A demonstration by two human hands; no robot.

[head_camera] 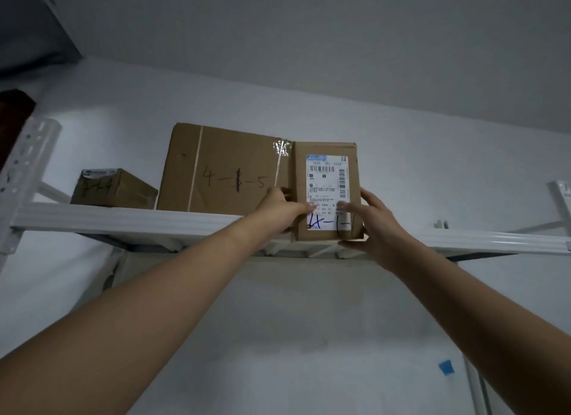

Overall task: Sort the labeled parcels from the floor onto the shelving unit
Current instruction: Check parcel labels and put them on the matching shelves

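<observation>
I look up at the top shelf [129,221] of a white metal shelving unit. A small brown cardboard parcel [327,167] with a white shipping label and blue handwriting stands upright at the shelf's front edge. My left hand [282,206] grips its left side, thumb on the label. My right hand [370,223] grips its right side and lower corner. Touching it on the left stands a large cardboard box [225,170] marked "4-1-5". A smaller box [114,187] sits further left.
White uprights [27,155] frame the shelf at the left, and another upright [560,195] shows at the right. Bare shelf beam runs right of the parcel. A white wall lies behind, with a blue tape scrap [446,366] low right.
</observation>
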